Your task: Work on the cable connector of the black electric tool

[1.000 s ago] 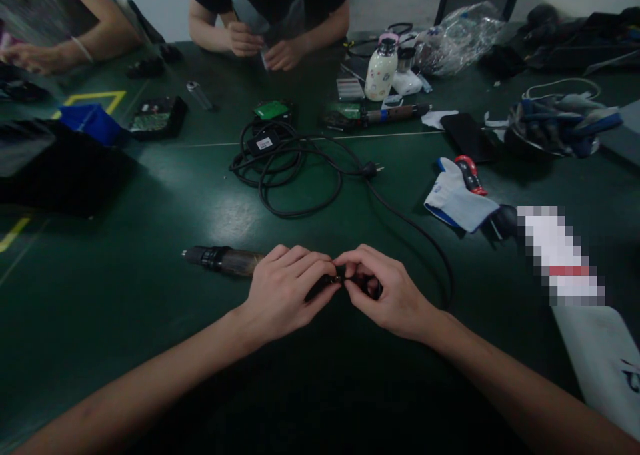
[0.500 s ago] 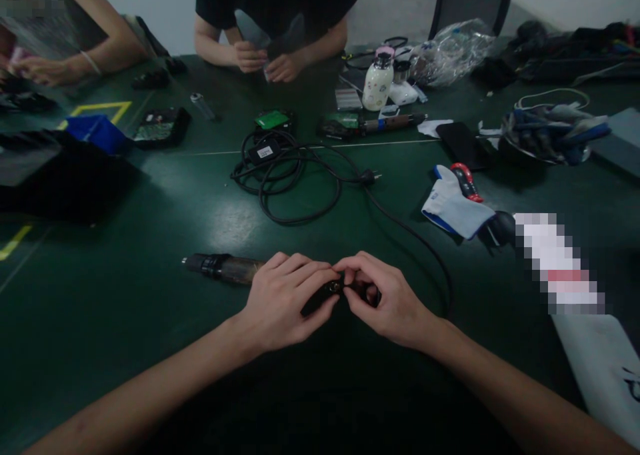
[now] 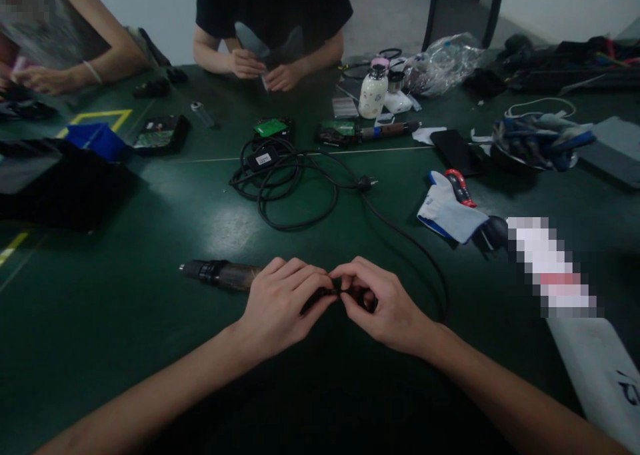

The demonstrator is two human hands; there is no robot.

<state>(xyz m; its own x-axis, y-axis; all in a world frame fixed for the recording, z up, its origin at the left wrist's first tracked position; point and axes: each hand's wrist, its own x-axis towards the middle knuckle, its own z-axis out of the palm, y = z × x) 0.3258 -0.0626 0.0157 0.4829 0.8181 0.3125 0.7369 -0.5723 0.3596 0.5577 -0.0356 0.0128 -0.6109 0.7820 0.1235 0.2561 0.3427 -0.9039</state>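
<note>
My left hand (image 3: pixel 287 302) is wrapped around the rear of an electric screwdriver (image 3: pixel 235 276). The tool has a dark brownish body and a black nose, and its metal tip points left over the green table. At the tool's back end, my right hand (image 3: pixel 387 302) pinches a small dark connector, mostly covered by the fingers. A black cord (image 3: pixel 417 232) runs down behind the right hand. The fingertips of both hands nearly meet, and the exact fit of connector and tool end is hidden.
Ahead lies a coiled black cable (image 3: pixel 295 228) with a power plug (image 3: pixel 367 183). On the right are a white-blue glove (image 3: pixel 447 208), a red-black handle (image 3: pixel 460 187) and a phone (image 3: pixel 455 152). A patterned bottle (image 3: pixel 373 92) stands farther back. Two people sit across the table.
The view has shifted slightly. The round socket at the screwdriver's rear, visible before, is now hidden between the fingertips as the tool end has turned. Both hands keep their grip.
</note>
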